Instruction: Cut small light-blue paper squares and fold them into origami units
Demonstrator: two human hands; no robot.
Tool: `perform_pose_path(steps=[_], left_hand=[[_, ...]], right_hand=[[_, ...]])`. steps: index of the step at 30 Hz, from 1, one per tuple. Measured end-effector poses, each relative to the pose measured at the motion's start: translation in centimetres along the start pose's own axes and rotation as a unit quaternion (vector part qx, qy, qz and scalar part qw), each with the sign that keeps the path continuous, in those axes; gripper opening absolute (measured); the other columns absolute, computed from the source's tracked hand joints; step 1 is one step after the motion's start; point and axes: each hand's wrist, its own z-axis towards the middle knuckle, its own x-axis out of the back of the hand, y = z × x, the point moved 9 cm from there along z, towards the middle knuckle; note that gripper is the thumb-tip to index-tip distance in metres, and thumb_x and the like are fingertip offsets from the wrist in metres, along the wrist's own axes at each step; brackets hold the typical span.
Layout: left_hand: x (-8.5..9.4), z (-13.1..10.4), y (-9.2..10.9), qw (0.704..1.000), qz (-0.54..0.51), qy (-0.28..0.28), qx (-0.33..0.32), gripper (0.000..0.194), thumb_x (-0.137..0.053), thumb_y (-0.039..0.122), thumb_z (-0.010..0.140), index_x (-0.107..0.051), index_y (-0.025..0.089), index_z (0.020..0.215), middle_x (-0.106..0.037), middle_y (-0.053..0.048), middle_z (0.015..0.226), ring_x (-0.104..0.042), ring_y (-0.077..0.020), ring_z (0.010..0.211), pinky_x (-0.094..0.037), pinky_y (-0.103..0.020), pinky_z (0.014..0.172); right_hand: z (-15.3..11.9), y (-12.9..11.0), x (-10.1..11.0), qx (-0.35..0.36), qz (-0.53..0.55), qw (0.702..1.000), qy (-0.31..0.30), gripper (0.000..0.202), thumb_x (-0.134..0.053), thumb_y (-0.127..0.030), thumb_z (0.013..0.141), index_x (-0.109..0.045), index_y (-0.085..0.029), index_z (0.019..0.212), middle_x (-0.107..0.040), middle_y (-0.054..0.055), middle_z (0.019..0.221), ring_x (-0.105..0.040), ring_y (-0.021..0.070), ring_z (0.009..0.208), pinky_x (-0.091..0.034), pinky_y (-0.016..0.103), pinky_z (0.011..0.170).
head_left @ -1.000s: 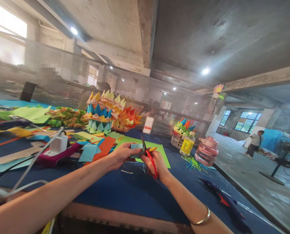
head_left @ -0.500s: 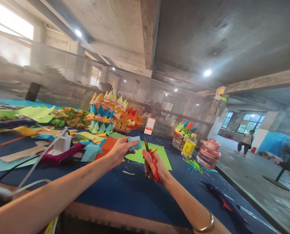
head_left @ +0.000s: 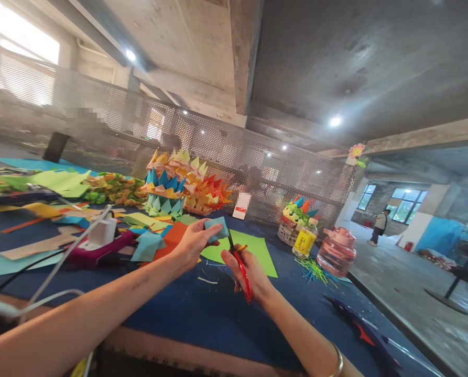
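Between the fingers of my left hand (head_left: 196, 241) is a small light-blue piece of paper (head_left: 215, 228), seemingly folded. My right hand (head_left: 253, 272) grips red-handled scissors (head_left: 243, 273), their blades pointing up at the right edge of that paper. A yellow pencil-like stick (head_left: 242, 247) also shows at my right fingers; how it is held is hard to see. Under both hands lies a bright green sheet (head_left: 257, 254), and an orange-red sheet (head_left: 172, 242) is beside my left wrist. Thin pale paper slivers (head_left: 207, 281) lie on the blue tabletop (head_left: 171, 309).
Folded-paper crowns (head_left: 165, 191) stand at the back. A purple power strip (head_left: 100, 251) with a white cable and paper scraps fill the left. To the right are a yellow-labelled bottle (head_left: 305, 240), a pink jug (head_left: 337, 251) and a dark glue gun (head_left: 363, 330). A person (head_left: 380, 226) walks beyond.
The scissors have moved left to the blue paper, and their blades have come together. More thin slivers lie below. The distant person has moved left.
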Motion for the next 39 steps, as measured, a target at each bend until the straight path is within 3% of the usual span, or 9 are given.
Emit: perform_pose_path(steps=[15,23,39], left_hand=[[-0.5,-0.5,1.0,0.997,0.039,-0.011,-0.072,0.022,-0.065,0.033,0.063,-0.058,0.016,0.075,-0.062,0.001,0.068,-0.056,-0.0099,0.061,-0.046,-0.02,0.054],[-0.3,-0.3,0.5,0.997,0.035,-0.011,-0.064,0.026,-0.066,0.036,0.062,-0.058,0.016,0.076,-0.062,-0.001,0.071,-0.057,-0.0111,0.062,-0.046,-0.02,0.055],[-0.1,0.0,-0.5,1.0,-0.002,-0.012,-0.006,0.029,-0.072,0.036,0.056,-0.059,0.016,0.072,-0.061,0.001,0.067,-0.057,-0.0106,0.062,-0.047,-0.021,0.056]], right_hand=[[0.2,0.2,0.1,0.015,-0.011,1.0,0.013,0.038,-0.048,-0.057,0.076,-0.043,-0.019,0.077,-0.041,-0.007,0.052,-0.045,0.0071,0.031,-0.035,0.016,0.029],[0.0,-0.5,0.3,0.023,-0.03,0.999,0.014,0.035,-0.048,-0.053,0.078,-0.047,-0.018,0.077,-0.043,-0.007,0.049,-0.044,0.0073,0.035,-0.031,0.017,0.034],[0.1,-0.9,0.7,0.057,-0.084,0.993,0.055,0.039,-0.042,-0.053,0.081,-0.043,-0.02,0.06,-0.042,-0.002,0.045,-0.04,0.011,0.041,-0.027,0.023,0.04]])
